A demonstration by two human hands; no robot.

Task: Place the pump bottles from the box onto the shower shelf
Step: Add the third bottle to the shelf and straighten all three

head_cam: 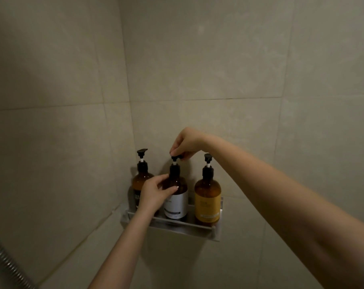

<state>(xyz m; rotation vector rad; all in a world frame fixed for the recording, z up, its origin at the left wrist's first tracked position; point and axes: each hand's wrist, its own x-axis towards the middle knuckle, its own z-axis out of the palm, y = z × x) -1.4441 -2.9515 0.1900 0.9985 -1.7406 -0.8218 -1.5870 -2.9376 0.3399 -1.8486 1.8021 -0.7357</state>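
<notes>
Amber white-labelled pump bottle (176, 203) stands mid-shelf on the brushed-metal shower shelf (176, 227); I see the left hand (154, 192) curled round its body, the right hand (187, 142) pinching its black pump head (176, 157). Dark-labelled bottle (142, 180) left end, yellow-labelled bottle (207, 199) right end.

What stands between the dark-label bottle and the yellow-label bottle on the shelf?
The white-label bottle, in the head view; the left hand grips its body, the right hand pinches its pump.

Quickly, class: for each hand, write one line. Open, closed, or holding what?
Left hand: closed, gripping the middle bottle by its shoulder.
Right hand: closed, pinching that bottle's pump head.
</notes>
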